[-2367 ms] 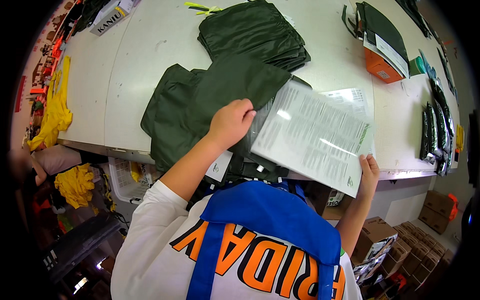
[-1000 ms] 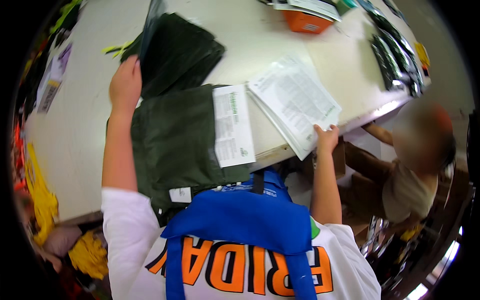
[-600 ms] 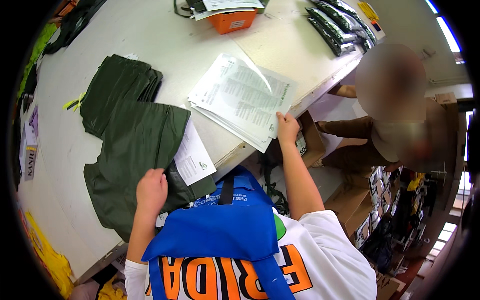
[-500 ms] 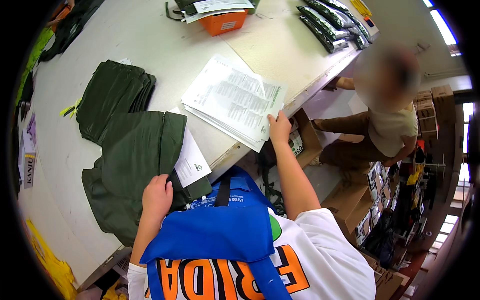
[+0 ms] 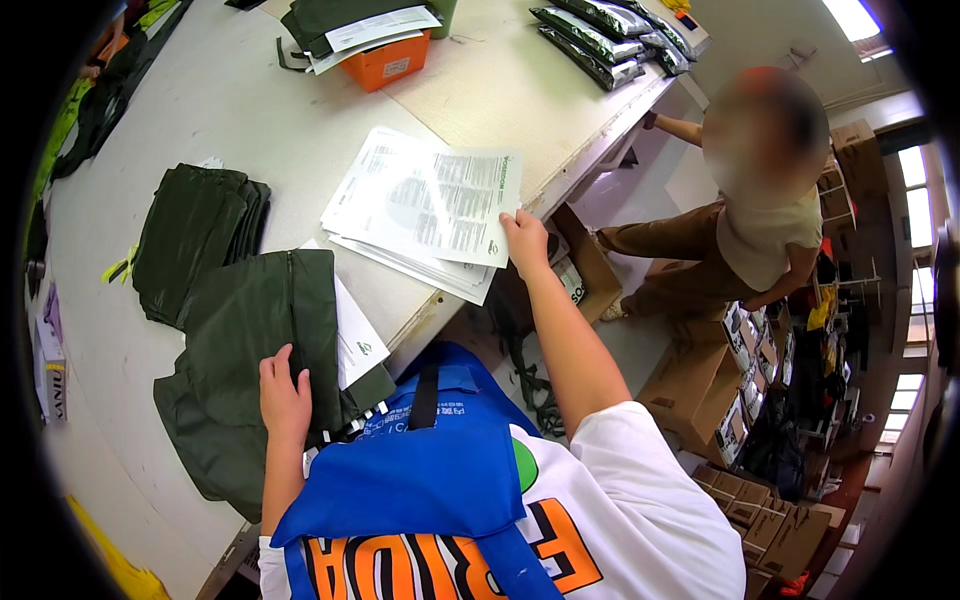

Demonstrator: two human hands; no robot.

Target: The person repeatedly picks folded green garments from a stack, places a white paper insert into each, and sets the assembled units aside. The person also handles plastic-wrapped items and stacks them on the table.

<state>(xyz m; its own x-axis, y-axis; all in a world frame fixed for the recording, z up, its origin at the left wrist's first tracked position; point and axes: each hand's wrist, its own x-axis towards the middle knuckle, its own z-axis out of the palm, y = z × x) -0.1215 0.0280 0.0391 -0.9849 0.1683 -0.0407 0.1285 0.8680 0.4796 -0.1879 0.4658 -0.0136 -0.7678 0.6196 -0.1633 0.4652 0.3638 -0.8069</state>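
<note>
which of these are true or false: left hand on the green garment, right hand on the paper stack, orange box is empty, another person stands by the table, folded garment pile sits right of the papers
1. The left hand rests on the green garment. True.
2. The right hand touches the paper stack. True, at its near corner.
3. The orange box is empty. False: papers and dark fabric lie on top of it.
4. Another person stands by the table. True, at its right edge.
5. The folded pile sits right of the papers. False: it lies to their left.
</note>
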